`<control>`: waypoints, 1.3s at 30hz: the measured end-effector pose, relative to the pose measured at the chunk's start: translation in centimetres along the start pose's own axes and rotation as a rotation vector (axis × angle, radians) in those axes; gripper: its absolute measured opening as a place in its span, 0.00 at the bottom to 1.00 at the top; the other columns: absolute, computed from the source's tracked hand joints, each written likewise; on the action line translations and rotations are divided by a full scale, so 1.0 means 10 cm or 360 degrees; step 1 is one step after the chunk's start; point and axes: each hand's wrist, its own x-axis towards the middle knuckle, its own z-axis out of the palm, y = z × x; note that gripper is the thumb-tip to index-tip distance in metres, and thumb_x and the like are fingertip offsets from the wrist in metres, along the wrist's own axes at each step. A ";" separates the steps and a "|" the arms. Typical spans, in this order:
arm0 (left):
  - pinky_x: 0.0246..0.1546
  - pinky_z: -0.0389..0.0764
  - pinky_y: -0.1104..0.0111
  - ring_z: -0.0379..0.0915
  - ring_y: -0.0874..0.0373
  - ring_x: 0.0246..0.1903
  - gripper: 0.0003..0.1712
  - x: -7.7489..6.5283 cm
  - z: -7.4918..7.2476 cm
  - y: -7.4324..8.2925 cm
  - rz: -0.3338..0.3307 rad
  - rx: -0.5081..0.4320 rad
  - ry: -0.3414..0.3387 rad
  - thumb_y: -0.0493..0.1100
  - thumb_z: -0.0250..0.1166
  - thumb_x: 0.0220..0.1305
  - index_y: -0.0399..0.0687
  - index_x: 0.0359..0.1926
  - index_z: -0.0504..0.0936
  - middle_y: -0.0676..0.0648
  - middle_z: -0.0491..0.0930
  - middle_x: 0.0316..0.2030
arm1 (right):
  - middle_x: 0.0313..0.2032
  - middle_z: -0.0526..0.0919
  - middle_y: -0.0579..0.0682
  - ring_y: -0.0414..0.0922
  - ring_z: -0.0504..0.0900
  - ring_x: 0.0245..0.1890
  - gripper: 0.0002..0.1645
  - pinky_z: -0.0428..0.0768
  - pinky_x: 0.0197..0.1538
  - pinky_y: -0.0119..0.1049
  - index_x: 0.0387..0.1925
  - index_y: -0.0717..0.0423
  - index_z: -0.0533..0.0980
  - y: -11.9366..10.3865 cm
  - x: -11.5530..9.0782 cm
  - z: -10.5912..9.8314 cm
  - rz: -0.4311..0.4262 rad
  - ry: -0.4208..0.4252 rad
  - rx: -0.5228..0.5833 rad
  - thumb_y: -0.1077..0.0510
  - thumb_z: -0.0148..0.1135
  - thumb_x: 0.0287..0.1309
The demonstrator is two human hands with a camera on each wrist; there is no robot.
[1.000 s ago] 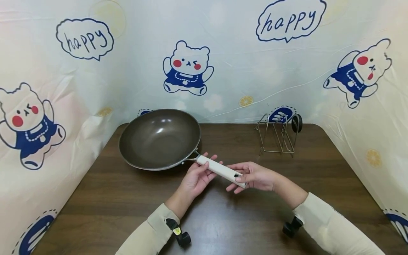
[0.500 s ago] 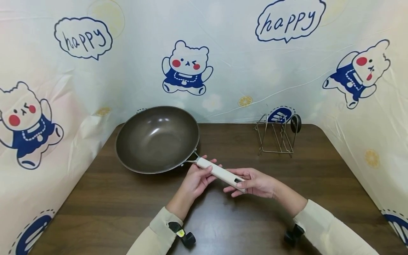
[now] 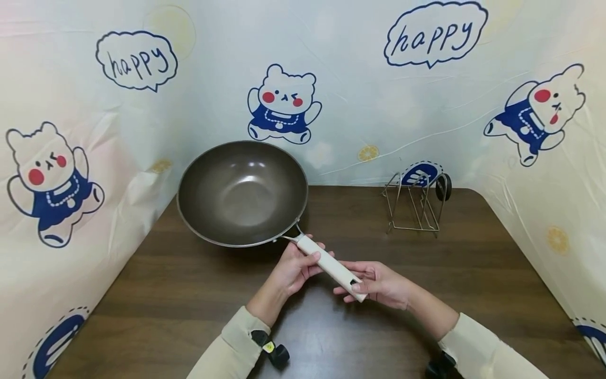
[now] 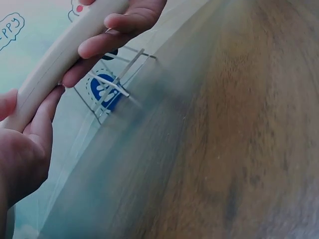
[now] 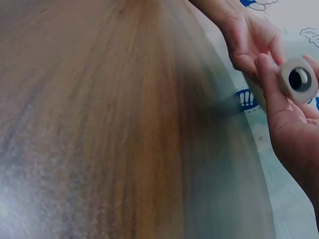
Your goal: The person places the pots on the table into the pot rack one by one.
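A brown wood-grain table (image 3: pixel 170 295) lies beneath the grip, its far right corner rounded. Pale blue and cream sheeting (image 3: pixel 341 89) hangs beyond the grip and down both sides, wrinkled to its left. Straight beyond the grip is a printed bear (image 3: pixel 284 105) in blue, with one more at either side. Bubbles reading "happy" (image 3: pixel 137 60) sit high to the far left and far right of the grip. Soft glare (image 3: pixel 310 337) whitens the tabletop on its near side.
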 end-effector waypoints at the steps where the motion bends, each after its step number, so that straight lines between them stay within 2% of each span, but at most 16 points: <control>1: 0.41 0.83 0.58 0.83 0.48 0.42 0.29 0.00 0.00 0.00 0.0005 0.0022 -0.0018 0.20 0.53 0.63 0.43 0.58 0.54 0.45 0.78 0.41 | 0.63 0.69 0.65 0.57 0.77 0.58 0.38 0.78 0.55 0.46 0.71 0.74 0.48 0.01 0.00 0.00 0.0003 0.0011 -0.0003 0.71 0.54 0.66; 8: 0.40 0.84 0.58 0.83 0.46 0.42 0.29 -0.01 -0.03 0.01 -0.0012 0.0156 -0.0155 0.18 0.53 0.61 0.42 0.57 0.56 0.44 0.77 0.41 | 0.66 0.64 0.71 0.57 0.80 0.54 0.40 0.80 0.51 0.47 0.70 0.76 0.48 0.12 0.00 -0.01 0.0032 -0.0022 -0.0051 0.74 0.55 0.63; 17: 0.40 0.83 0.57 0.83 0.46 0.43 0.30 0.01 -0.03 0.04 -0.0083 0.0360 -0.0308 0.19 0.56 0.59 0.45 0.56 0.58 0.43 0.76 0.43 | 0.64 0.59 0.78 0.56 0.81 0.52 0.46 0.80 0.51 0.41 0.69 0.80 0.47 0.23 -0.03 0.12 -0.0007 0.0107 -0.0261 0.74 0.63 0.56; 22: 0.38 0.84 0.57 0.83 0.46 0.43 0.31 0.02 -0.04 0.02 -0.0157 0.0393 -0.0384 0.18 0.55 0.59 0.44 0.58 0.56 0.43 0.76 0.43 | 0.60 0.66 0.78 0.59 0.83 0.47 0.46 0.82 0.47 0.43 0.67 0.80 0.52 0.28 -0.05 0.18 -0.0018 0.0197 -0.0406 0.75 0.67 0.51; 27: 0.38 0.84 0.55 0.83 0.47 0.43 0.32 0.06 -0.04 0.00 -0.0214 0.0427 -0.0471 0.18 0.54 0.59 0.45 0.58 0.56 0.43 0.76 0.43 | 0.51 0.74 0.70 0.60 0.84 0.42 0.42 0.84 0.42 0.45 0.61 0.76 0.57 0.32 -0.04 0.23 -0.0015 0.0279 -0.0556 0.75 0.69 0.46; 32: 0.38 0.84 0.54 0.83 0.48 0.41 0.32 0.10 0.01 0.03 -0.0241 0.0531 -0.0492 0.17 0.55 0.59 0.43 0.59 0.57 0.42 0.77 0.42 | 0.52 0.74 0.66 0.63 0.83 0.43 0.42 0.84 0.40 0.44 0.59 0.75 0.56 0.33 -0.03 0.27 -0.0042 0.0324 -0.0592 0.76 0.69 0.45; 39: 0.38 0.83 0.52 0.83 0.48 0.41 0.34 0.13 0.10 0.05 -0.0288 0.0663 -0.0497 0.18 0.57 0.58 0.36 0.61 0.54 0.43 0.78 0.42 | 0.55 0.71 0.72 0.65 0.82 0.44 0.42 0.84 0.41 0.44 0.59 0.75 0.55 0.35 -0.06 0.29 -0.0071 0.0361 -0.0596 0.77 0.68 0.45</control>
